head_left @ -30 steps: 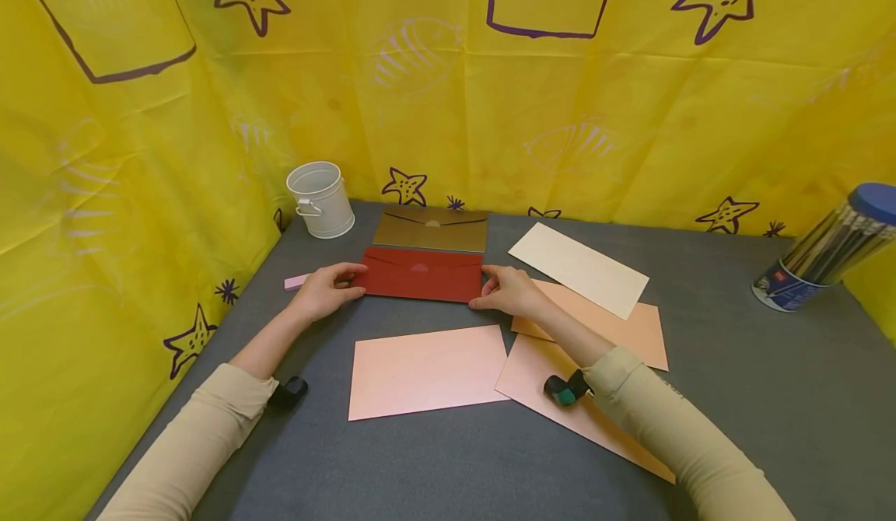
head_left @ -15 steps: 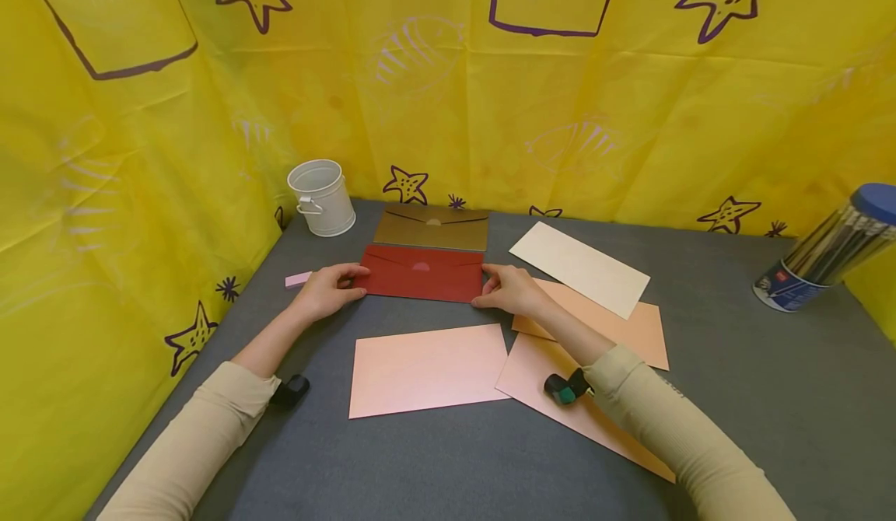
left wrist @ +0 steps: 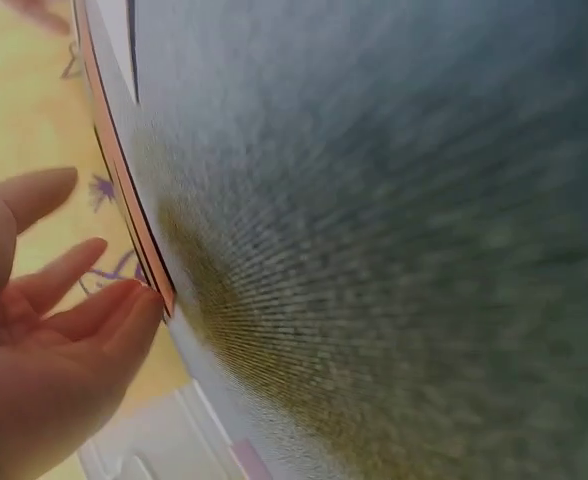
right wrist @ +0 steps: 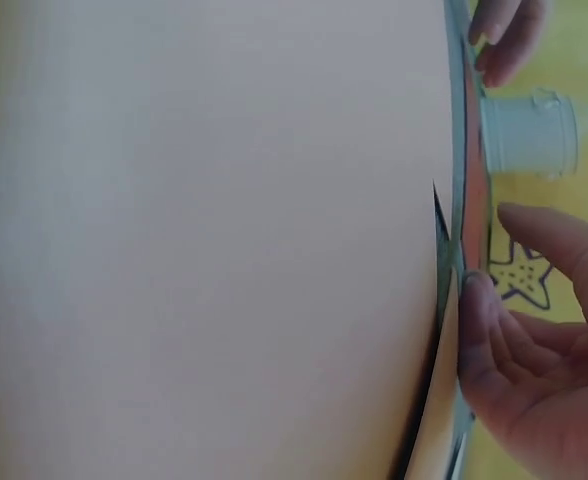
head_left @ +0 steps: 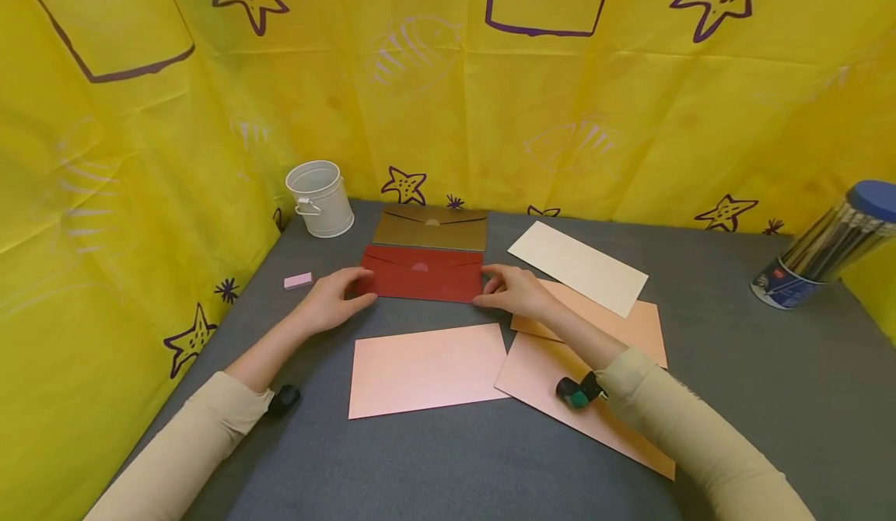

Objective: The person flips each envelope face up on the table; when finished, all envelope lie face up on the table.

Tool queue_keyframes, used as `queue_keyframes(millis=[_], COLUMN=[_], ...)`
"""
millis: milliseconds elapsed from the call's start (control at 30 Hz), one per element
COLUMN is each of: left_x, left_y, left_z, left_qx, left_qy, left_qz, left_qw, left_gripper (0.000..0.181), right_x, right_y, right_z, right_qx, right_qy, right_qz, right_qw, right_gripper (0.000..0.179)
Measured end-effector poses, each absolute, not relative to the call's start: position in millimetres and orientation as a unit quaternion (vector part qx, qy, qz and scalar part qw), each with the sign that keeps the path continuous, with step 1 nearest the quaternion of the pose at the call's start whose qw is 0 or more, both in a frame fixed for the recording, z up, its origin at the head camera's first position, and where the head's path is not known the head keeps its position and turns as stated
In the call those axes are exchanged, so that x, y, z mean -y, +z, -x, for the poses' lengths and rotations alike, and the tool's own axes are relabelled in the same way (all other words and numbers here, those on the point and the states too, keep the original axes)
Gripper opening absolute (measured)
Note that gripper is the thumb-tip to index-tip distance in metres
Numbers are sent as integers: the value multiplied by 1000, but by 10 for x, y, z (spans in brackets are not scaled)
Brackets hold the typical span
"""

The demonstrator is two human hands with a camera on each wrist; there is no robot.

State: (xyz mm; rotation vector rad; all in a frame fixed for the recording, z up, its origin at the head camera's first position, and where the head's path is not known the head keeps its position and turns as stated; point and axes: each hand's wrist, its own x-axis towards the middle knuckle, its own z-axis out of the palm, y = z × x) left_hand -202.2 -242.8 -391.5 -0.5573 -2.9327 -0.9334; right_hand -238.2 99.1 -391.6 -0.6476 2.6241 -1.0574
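Head cam: the red envelope (head_left: 423,276) lies flat just in front of a gold one (head_left: 430,228), with the left hand (head_left: 336,301) at its left end and the right hand (head_left: 516,291) at its right. Both are relaxed and fairly wide, thumb apart from fingers, no real grip that I can see. Left wrist cam adds the lower fingers, one tip right by the envelope's edge; can't tell if it's touching. Right wrist cam is mostly pale envelope (right wrist: 194,250), plus a white bucket (right wrist: 529,135). Dark grey table (head_left: 301,459), yellow sea-print cloth (head_left: 420,117) behind.
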Motion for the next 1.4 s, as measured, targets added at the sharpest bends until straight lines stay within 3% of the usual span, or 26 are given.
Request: queue_keyframes(millis=[567,900,1133,1400], left_x=[2142,2066,2040,2031], left_y=[-3829,-3869,-3896,-3913], left_z=[1499,1275,1193,1163], left_qx=[907,907,908,912], left_qy=[-268,-173,-143,-139], left_qz=[288,343,357,346], left_qw=[-154,-172,-164,-173], left_gripper=[97,112,114,113], right_x=[-1035,-1084,-1096,-1112], right_y=[-3922,-3912,-3923,-3942], right_z=[1979,1732,1633,1585], right_qx=[-871,-862,-861,-861], right_qy=[-316,-240,-173,-151], right_qz=[362,421,445,452], right_qw=[104,149,176,178], right_gripper=[60,80,100,107])
